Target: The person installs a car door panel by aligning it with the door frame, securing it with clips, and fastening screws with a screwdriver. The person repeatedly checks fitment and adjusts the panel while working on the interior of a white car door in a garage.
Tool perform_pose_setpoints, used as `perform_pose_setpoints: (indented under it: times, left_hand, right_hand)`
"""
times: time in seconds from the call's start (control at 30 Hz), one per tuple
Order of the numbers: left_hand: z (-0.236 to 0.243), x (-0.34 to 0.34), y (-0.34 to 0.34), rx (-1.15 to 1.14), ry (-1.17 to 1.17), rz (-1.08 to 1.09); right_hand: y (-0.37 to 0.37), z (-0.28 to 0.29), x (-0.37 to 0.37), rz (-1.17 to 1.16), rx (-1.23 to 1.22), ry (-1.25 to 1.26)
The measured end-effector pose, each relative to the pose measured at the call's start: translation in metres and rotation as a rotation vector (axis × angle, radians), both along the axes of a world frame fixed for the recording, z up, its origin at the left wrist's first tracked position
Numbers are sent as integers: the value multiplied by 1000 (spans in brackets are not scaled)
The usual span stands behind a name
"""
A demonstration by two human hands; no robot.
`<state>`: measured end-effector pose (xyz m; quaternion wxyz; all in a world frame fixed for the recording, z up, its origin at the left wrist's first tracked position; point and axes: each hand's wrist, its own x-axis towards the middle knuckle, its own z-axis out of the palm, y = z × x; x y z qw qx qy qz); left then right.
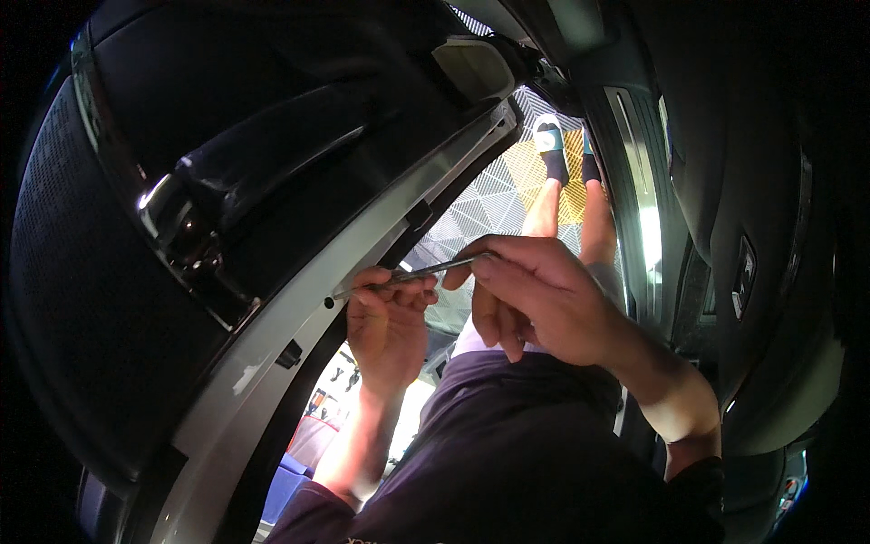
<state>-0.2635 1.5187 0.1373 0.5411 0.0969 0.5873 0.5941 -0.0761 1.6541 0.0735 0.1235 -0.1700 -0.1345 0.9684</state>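
A thin, dark metal rod [444, 266] slants between my two hands beside the edge of an open car door. My left hand [388, 331] is closed round its left part, with the fingers curled and the tip close to a small round hole [329, 303] in the pale door edge [272, 367]. Whether the tip touches the metal I cannot tell. My right hand [539, 290] pinches the rod's other end between thumb and forefinger, its remaining fingers hanging bent below.
The dark door panel [263, 118] with glossy trim fills the left. To the right are the door sill [639, 172] and a dark seat [770, 272]. My legs and sandals [548, 140] are over a grey and yellow tiled floor [517, 186]. A blue box [285, 485] shows at the lower left.
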Motion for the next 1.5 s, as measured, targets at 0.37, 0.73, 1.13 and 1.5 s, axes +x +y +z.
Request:
perform_pose_setpoints:
  times: [0.37,0.73,1.13,1.5]
  left_hand:
    - [16,15,-1,-109,-16,49]
    - [26,20,-7,-52,-26,46]
    - [50,25,-9,-207,-193,341]
    - [50,27,9,-259,-71,213]
  right_hand:
    - [-7,10,0,-26,38,-20]
    - [-5,23,3,-189,400,-42]
    - [9,19,0,-192,610,78]
    - [8,18,-8,-270,648,75]
